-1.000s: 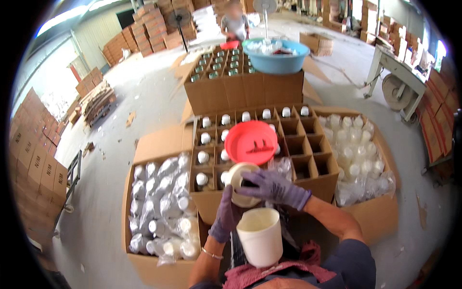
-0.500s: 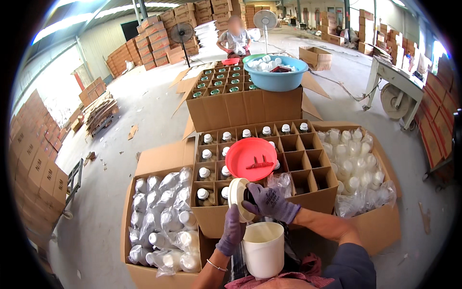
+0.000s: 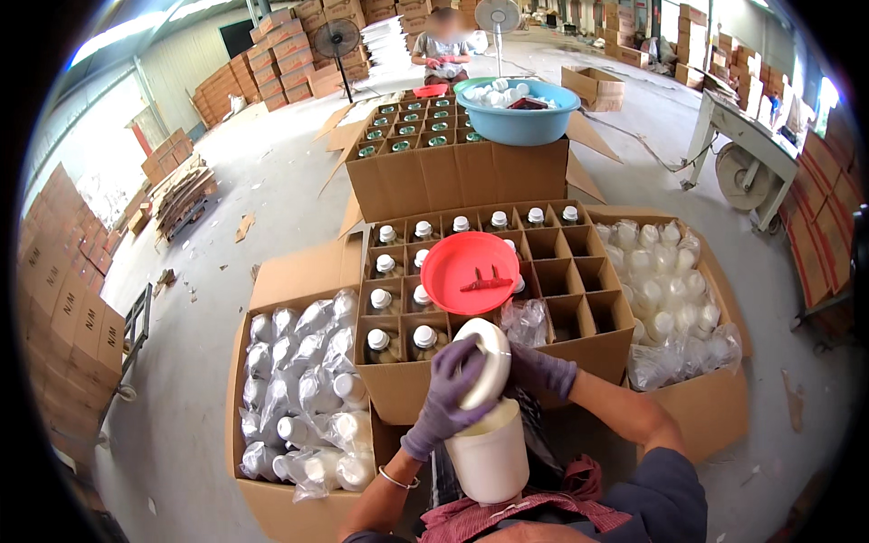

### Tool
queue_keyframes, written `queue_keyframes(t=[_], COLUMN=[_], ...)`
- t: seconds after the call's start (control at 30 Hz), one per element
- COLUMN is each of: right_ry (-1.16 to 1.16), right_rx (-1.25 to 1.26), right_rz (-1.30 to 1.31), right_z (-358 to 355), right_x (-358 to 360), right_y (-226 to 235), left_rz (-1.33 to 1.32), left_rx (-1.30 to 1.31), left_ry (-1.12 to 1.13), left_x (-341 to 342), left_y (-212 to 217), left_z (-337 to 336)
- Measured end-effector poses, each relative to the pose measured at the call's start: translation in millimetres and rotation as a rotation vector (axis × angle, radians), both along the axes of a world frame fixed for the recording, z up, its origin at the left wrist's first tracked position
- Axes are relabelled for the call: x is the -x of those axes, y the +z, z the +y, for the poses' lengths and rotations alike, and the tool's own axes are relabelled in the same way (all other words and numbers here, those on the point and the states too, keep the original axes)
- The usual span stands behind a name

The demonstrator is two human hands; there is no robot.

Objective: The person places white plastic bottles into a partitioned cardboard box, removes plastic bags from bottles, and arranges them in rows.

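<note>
A round white lid [image 3: 491, 364] is held tilted on its edge above an open white plastic tub [image 3: 491, 457] close to my body. My left hand [image 3: 445, 391], in a purple-grey glove, grips the lid's left side with its fingers wrapped round the rim. Behind the lid's right edge is my right hand [image 3: 541, 371], gloved alike; the lid hides its fingers. Just beyond the lid, a shallow red bowl [image 3: 444, 282] with small dark red pieces [image 3: 486, 282] in it rests on a divided carton [image 3: 407, 369] of white-capped bottles.
At left stands a carton of plastic-wrapped bottles [image 3: 308, 389]; at right, another carton of bottles [image 3: 661, 290]. Farther off, a light blue basin [image 3: 520, 127] of white caps sits on a second divided carton [image 3: 453, 181]. A person [image 3: 442, 54] sits beyond it, between two fans.
The lid has turned and moved right and down, nearer the tub. My left hand now grips it from the left; my right hand has shifted right, behind it.
</note>
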State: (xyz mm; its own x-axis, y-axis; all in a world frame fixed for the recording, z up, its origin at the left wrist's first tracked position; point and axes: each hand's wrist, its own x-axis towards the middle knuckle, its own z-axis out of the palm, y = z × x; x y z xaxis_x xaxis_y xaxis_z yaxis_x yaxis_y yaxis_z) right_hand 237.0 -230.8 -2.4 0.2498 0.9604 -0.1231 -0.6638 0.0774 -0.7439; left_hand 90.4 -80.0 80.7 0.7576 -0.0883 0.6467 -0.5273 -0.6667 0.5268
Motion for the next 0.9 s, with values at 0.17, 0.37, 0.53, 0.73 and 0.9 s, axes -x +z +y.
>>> queue_keyframes(t=[0.17, 0.37, 0.53, 0.73, 0.9], right_ry=[-0.440, -0.214, -0.410, -0.890, -0.203], right_rx=[-0.084, -0.262, -0.045, -0.034, -0.103], right_rz=[-2.154, -2.569, -2.525, -1.716, -1.059], right_z=[12.9, 9.2, 24.9, 60.5, 8.8], right_x=[22.9, 17.5, 17.6, 24.4, 9.5], right_y=[104.3, 114.1, 108.1, 53.9, 46.9], left_rz=[0.692, 0.821, 0.789, 0.041, -0.143], left_rx=[1.619, 1.347, 1.741, 0.035, -0.556], left_ry=[-0.437, -0.505, -0.564, 0.347, 0.057], left_x=[8.7, 4.1, -2.9, -10.2, -7.5], left_y=[8.3, -4.9, 9.5, 10.8, 9.1], left_z=[18.3, 10.5, 5.7, 1.1, 12.3])
